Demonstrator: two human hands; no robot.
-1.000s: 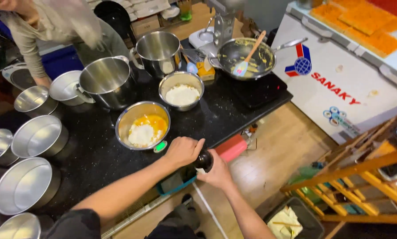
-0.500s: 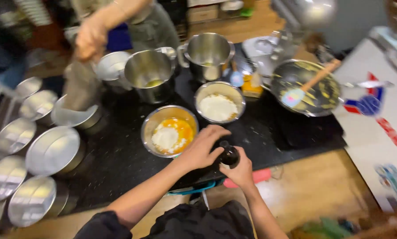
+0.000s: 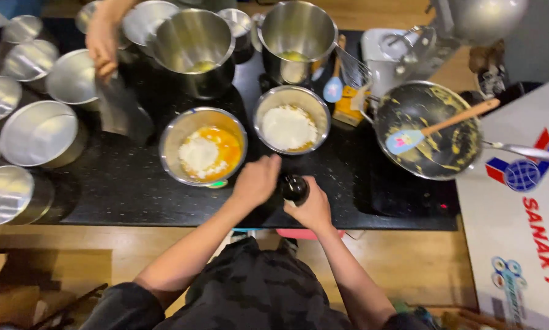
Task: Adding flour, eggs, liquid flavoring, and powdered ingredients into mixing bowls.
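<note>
I hold a small dark bottle with a round black cap (image 3: 294,187) over the front of the black counter (image 3: 121,189). My right hand (image 3: 313,212) grips it from below. My left hand (image 3: 257,181) curls against the cap's left side. Just beyond my hands stands a steel bowl (image 3: 172,131) holding yellow egg and a heap of white powder. To its right is a second steel bowl (image 3: 260,113) filled with white flour.
A dark pan (image 3: 452,153) smeared with yellow batter holds a blue spatula (image 3: 404,140) at right. Two tall steel pots (image 3: 192,36) (image 3: 299,27) stand behind. Several round cake tins (image 3: 39,131) line the left. Another person's hand (image 3: 102,43) holds a metal sheet (image 3: 120,113). A white chest (image 3: 519,232) stands at right.
My hands stay on the bottle; the left has slid off the cap to its side. The view has tilted more steeply down. The other person's hand has moved right with the metal sheet.
</note>
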